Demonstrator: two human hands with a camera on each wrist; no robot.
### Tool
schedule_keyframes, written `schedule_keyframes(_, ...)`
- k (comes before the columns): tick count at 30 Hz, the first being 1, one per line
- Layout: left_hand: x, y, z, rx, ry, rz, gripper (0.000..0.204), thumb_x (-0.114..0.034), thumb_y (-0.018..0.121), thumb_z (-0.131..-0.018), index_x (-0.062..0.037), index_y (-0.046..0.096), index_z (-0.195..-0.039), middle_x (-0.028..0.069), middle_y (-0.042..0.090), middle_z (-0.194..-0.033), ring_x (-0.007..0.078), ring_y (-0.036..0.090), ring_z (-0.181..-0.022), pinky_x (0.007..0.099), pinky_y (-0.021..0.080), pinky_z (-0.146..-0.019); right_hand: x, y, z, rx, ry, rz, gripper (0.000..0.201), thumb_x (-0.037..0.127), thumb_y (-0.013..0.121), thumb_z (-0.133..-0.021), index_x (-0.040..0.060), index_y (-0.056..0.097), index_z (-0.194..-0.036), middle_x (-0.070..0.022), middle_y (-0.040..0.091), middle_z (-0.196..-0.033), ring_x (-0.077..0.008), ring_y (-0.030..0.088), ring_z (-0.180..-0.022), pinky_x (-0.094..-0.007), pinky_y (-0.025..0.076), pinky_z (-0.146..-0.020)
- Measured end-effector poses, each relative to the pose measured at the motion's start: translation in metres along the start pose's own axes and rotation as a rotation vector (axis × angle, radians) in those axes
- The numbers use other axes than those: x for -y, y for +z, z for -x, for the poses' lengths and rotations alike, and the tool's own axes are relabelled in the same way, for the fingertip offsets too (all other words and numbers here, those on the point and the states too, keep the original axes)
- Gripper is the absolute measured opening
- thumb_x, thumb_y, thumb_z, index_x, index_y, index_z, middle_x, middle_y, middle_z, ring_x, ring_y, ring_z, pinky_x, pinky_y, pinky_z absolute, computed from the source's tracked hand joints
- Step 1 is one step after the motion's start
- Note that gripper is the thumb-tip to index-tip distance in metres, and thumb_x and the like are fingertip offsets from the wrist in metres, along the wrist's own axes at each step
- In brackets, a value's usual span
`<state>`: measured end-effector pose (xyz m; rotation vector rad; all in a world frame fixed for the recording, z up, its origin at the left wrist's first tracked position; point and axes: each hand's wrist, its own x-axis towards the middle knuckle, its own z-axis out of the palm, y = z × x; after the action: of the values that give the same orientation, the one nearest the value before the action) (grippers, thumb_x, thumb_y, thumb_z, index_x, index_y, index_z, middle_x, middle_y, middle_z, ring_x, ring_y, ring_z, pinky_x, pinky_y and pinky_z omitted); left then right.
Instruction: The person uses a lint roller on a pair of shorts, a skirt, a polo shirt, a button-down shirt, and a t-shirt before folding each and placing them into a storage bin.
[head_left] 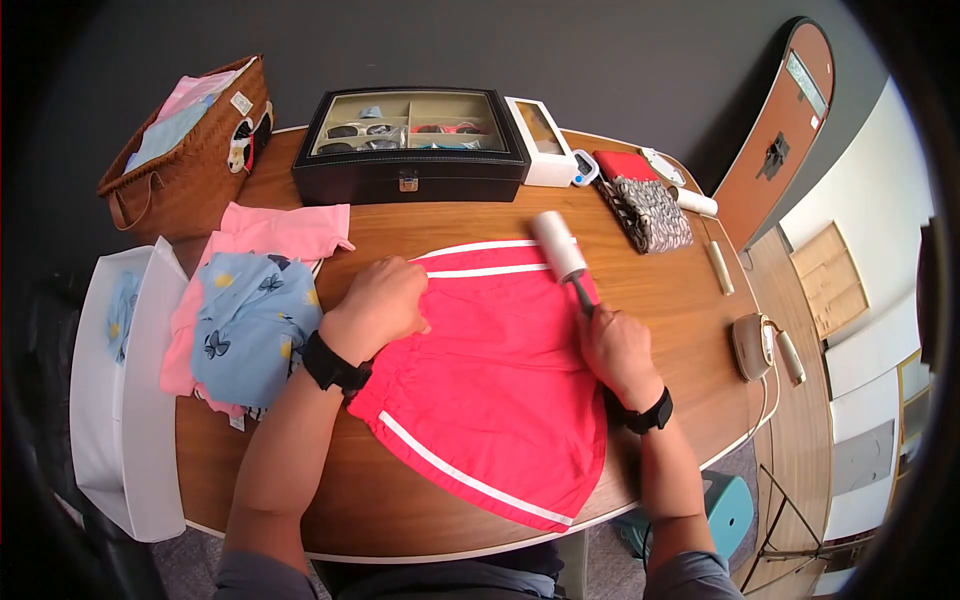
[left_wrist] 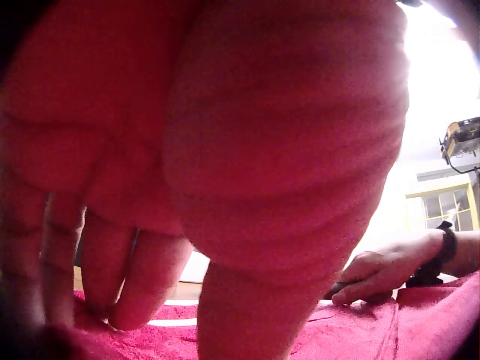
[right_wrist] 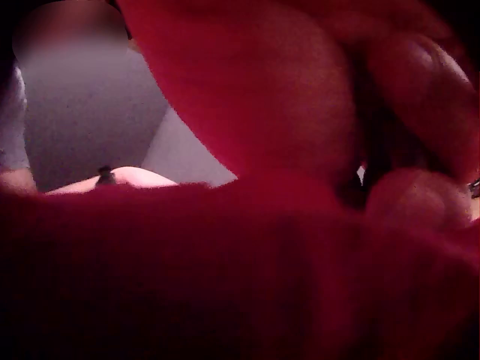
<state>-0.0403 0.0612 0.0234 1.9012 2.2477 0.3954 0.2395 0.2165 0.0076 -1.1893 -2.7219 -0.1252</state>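
Note:
Bright pink-red shorts (head_left: 500,370) with white side stripes lie spread on the wooden table, the elastic waistband toward the left. My right hand (head_left: 618,348) grips the dark handle of a lint roller (head_left: 560,246), whose white roll lies over the upper striped edge of the shorts. On the waistband side, my left hand (head_left: 385,305) presses the fabric down with its fingertips. Its fingers (left_wrist: 154,277) reach down to the cloth in the left wrist view, holding nothing. The right wrist view is dark, with red cloth filling its lower part.
Folded pink and blue clothes (head_left: 255,320) lie at the left beside a white box (head_left: 125,430). Behind stand a woven basket (head_left: 190,140) and a black glasses case (head_left: 400,185). A patterned pouch (head_left: 650,215) and a beige corded device (head_left: 752,348) are at the right.

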Motion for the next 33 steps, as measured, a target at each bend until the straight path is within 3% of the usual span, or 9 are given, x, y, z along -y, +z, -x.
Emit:
schedule_keyframes(4,0.005,-0.001,0.003,-0.051,-0.032,-0.012,0.044,-0.028,0.088,-0.062,0.0033,0.067,-0.084,0.0233,0.065,-0.088,0.0402,0.062,-0.093,0.0464,0.050,-0.084,-0.023,0.002,-0.010,-0.085,0.145,0.029,0.038,0.033,0.052,-0.096,0.0002,0.061,-0.079,-0.0227,0.065,-0.067,-0.0416,0.065,-0.063,-0.0514,0.051,-0.056)
schedule_keyframes(10,0.016,-0.004,0.000,-0.073,-0.099,-0.091,0.052,-0.040,0.085,-0.065,0.0052,0.068,-0.084,0.0228,0.067,-0.094,0.0386,0.061,-0.101,0.0431,0.049,-0.087,-0.001,-0.020,-0.003,-0.213,0.040,-0.188,0.038,0.032,0.054,-0.098,0.0005,0.057,-0.078,-0.0237,0.059,-0.060,-0.0429,0.061,-0.056,-0.0512,0.047,-0.052)
schedule_keyframes(13,0.005,-0.007,0.000,0.039,-0.183,-0.181,0.061,-0.046,0.082,-0.067,0.0048,0.069,-0.096,0.0212,0.066,-0.109,0.0380,0.055,-0.113,0.0443,0.046,-0.092,0.022,-0.030,0.009,-0.105,-0.138,-0.206,0.038,0.034,0.053,-0.099,0.0010,0.054,-0.079,-0.0225,0.058,-0.057,-0.0414,0.060,-0.053,-0.0493,0.047,-0.050)
schedule_keyframes(16,-0.005,-0.009,0.002,0.073,-0.169,-0.215,0.087,-0.055,0.083,-0.062,0.0031,0.061,-0.124,0.0211,0.055,-0.135,0.0388,0.043,-0.131,0.0464,0.040,-0.104,0.048,-0.031,0.023,0.028,-0.323,-0.227,0.037,0.036,0.052,-0.099,0.0027,0.054,-0.083,-0.0193,0.057,-0.054,-0.0381,0.060,-0.050,-0.0474,0.047,-0.048)
schedule_keyframes(18,-0.003,0.000,0.003,0.216,-0.188,-0.267,0.116,-0.062,0.083,-0.055,-0.0009,0.041,-0.145,0.0193,0.032,-0.155,0.0375,0.030,-0.143,0.0494,0.030,-0.114,0.056,-0.028,0.028,0.086,-0.381,-0.205,0.038,0.036,0.051,-0.099,0.0030,0.055,-0.081,-0.0183,0.057,-0.054,-0.0371,0.060,-0.050,-0.0473,0.047,-0.047)
schedule_keyframes(19,0.000,0.001,0.002,0.218,-0.186,-0.271,0.116,-0.062,0.083,-0.055,-0.0009,0.041,-0.145,0.0193,0.032,-0.155,0.0375,0.030,-0.143,0.0494,0.030,-0.114,0.055,-0.020,0.029,0.100,-0.391,-0.187,0.038,0.036,0.051,-0.099,0.0029,0.055,-0.080,-0.0180,0.058,-0.054,-0.0369,0.061,-0.051,-0.0475,0.047,-0.047)
schedule_keyframes(21,0.007,0.002,-0.002,0.270,-0.206,-0.192,0.131,-0.065,0.085,-0.049,-0.0036,0.030,-0.151,0.0181,0.025,-0.159,0.0355,0.022,-0.147,0.0495,0.024,-0.118,0.041,-0.011,0.019,0.035,-0.342,-0.191,0.038,0.036,0.052,-0.098,0.0028,0.056,-0.080,-0.0180,0.058,-0.055,-0.0371,0.061,-0.052,-0.0477,0.048,-0.048)
schedule_keyframes(28,0.006,0.000,0.000,0.269,-0.194,-0.206,0.139,-0.066,0.086,-0.043,-0.0028,0.027,-0.152,0.0184,0.026,-0.158,0.0353,0.023,-0.147,0.0503,0.025,-0.117,-0.018,-0.003,-0.020,-0.091,0.103,-0.035,0.044,0.037,0.053,-0.095,0.0015,0.062,-0.072,-0.0231,0.064,-0.065,-0.0408,0.065,-0.060,-0.0505,0.051,-0.054)
schedule_keyframes(33,0.008,0.003,0.000,0.269,-0.174,-0.227,0.142,-0.068,0.086,-0.042,-0.0016,0.025,-0.152,0.0192,0.023,-0.159,0.0354,0.021,-0.147,0.0531,0.024,-0.117,0.004,-0.004,-0.007,-0.156,0.009,-0.107,0.041,0.038,0.054,-0.096,0.0017,0.060,-0.078,-0.0226,0.062,-0.063,-0.0401,0.063,-0.058,-0.0498,0.050,-0.054)
